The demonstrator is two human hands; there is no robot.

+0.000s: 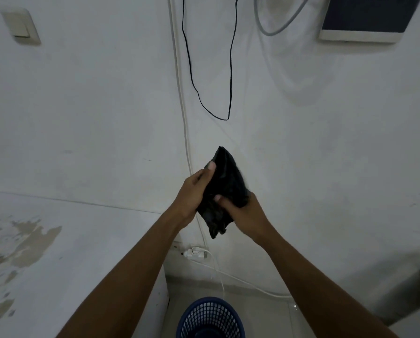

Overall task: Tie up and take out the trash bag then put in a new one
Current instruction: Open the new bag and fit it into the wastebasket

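A folded black trash bag [224, 181] is held up in front of the white wall, between both hands. My left hand [192, 193] grips its left edge, thumb on the upper part. My right hand [243, 211] pinches the lower right side, thumb on the front. A crumpled end of the bag hangs below the hands. Far below, at the bottom edge of the view, stands a blue mesh bin [210, 318] on the floor, with no bag visible in it.
A black cable [231, 69] loops down the wall above the hands. A white cord [185, 132] runs down to a white plug strip [195, 253]. A light switch [21, 25] is at upper left, a dark framed panel [367, 18] at upper right.
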